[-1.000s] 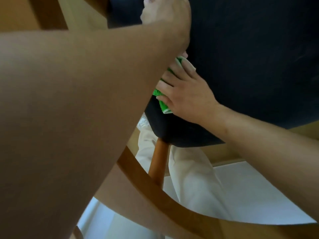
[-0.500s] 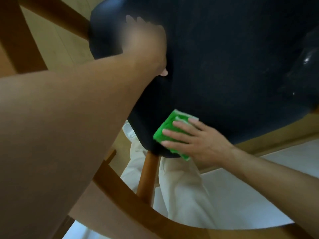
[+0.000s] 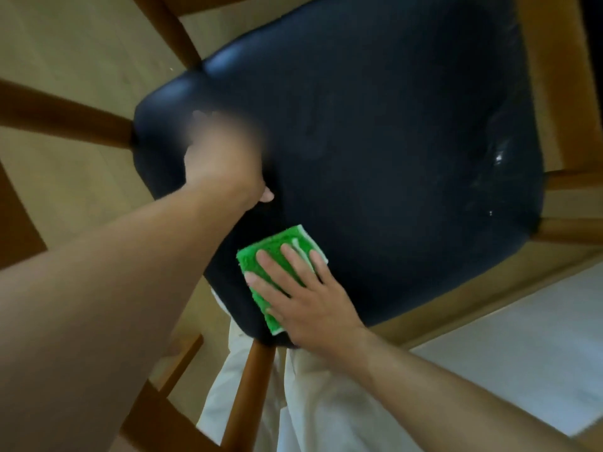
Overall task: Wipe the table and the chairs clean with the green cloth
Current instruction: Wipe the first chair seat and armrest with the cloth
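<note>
Green cloth (image 3: 277,252) under right hand (image 3: 306,301) on chair seat (image 3: 391,141).

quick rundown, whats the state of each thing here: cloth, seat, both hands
green cloth: folded, flat on the seat near its front corner, under the right hand
chair seat: dark padded, shiny marks at its right side
right hand: fingers straight, pressing the cloth down
left hand: blurred, rests on the seat's left part; grip cannot be told
</note>
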{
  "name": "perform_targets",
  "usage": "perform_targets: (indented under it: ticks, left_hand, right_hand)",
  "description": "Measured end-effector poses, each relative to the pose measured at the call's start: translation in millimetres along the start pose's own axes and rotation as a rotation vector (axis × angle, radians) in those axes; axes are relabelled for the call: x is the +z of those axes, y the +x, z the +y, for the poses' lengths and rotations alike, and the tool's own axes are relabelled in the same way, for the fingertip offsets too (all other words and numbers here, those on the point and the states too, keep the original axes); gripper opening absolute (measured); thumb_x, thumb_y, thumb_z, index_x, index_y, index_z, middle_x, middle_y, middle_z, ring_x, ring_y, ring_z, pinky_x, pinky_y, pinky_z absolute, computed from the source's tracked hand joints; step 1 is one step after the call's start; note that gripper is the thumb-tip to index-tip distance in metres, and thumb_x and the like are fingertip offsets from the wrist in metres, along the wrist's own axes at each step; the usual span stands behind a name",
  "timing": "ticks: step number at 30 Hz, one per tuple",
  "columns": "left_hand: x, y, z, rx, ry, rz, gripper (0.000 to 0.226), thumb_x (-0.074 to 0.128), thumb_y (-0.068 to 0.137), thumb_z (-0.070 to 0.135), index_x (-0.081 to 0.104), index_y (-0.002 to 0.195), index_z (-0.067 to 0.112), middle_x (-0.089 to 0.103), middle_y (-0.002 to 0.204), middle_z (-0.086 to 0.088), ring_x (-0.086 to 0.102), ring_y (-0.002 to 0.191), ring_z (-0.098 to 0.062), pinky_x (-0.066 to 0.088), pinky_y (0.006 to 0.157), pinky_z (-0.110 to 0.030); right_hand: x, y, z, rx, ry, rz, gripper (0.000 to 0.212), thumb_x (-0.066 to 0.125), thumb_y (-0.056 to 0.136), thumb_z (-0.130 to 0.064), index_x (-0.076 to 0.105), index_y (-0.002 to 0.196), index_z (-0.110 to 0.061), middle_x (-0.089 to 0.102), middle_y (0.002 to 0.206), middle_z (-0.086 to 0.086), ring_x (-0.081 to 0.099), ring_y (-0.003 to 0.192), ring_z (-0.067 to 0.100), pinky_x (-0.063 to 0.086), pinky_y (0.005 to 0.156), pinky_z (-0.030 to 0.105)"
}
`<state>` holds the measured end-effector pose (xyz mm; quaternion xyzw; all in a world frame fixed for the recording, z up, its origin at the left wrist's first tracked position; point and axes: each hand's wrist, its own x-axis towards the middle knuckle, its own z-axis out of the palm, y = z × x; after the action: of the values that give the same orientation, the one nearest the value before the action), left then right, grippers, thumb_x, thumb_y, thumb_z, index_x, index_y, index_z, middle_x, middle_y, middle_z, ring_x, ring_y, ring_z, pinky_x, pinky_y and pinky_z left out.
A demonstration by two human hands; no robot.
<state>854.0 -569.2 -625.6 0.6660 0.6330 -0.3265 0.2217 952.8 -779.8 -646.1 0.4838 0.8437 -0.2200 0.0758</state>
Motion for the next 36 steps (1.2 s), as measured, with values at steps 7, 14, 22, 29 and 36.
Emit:
perform_targets:
  ticks: [7,14,22,29,36]
  left_hand:
    - [-1.4,0.1,2.4,-0.054,0.000,-0.059,0.133,0.081,0.067,0.051,-0.008,0.146,-0.009,-0.003,0.156,-0.031,0.007,0.146,-0.038,0.033,0.108,-0.047]
    - [-0.3,3.0,4.9,-0.090,0.012,-0.079,0.136,0.082,0.065,0.051,-0.010,0.146,-0.009,-0.003,0.156,-0.031,0.007,0.146,-0.038,0.031,0.110,-0.045]
    - [-1.9,-2.3,5.9,-0.068,0.043,-0.070,0.129,0.083,0.070,0.043,-0.007,0.145,-0.013,0.001,0.153,-0.037,0.011,0.145,-0.042,0.030,0.110,-0.044]
    - [-13.0,-5.1,8.0,-0.068,0.083,-0.152,0.133,0.079,0.069,0.053,-0.010,0.144,-0.011,-0.001,0.154,-0.034,0.010,0.146,-0.039,0.033,0.109,-0.042]
    - [-55.2,5.1,-34.5,0.098,0.051,0.048,0.037,0.064,0.089,0.038,0.058,0.112,0.009,0.056,0.080,-0.003,0.054,0.063,-0.018,0.044,0.052,-0.027]
  right_hand:
    - [-57.4,23.2,182.5,0.604,-0.006,0.225,0.059,0.034,0.098,-0.043,0.026,0.152,-0.021,0.023,0.159,0.012,0.023,0.143,0.040,0.027,0.111,0.055]
    - [-72.6,67.5,169.6,0.962,0.145,0.276,0.060,0.029,0.101,-0.037,0.009,0.155,-0.020,0.003,0.162,0.011,0.003,0.147,0.040,0.008,0.116,0.057]
    - [-46.3,49.8,85.6,0.047,0.018,0.075,0.064,0.065,0.086,-0.035,0.042,0.145,-0.024,0.035,0.154,0.002,0.035,0.140,0.033,0.029,0.111,0.052]
    - [-94.1,57.6,232.2,0.858,0.153,0.252,0.060,0.037,0.102,-0.037,0.016,0.154,-0.018,0.009,0.162,0.013,0.008,0.146,0.040,0.012,0.118,0.054]
    - [-98.8,130.9,174.7,1.120,0.277,0.411,0.058,0.035,0.100,-0.031,0.017,0.154,-0.017,0.008,0.162,0.011,0.005,0.146,0.042,0.011,0.114,0.063]
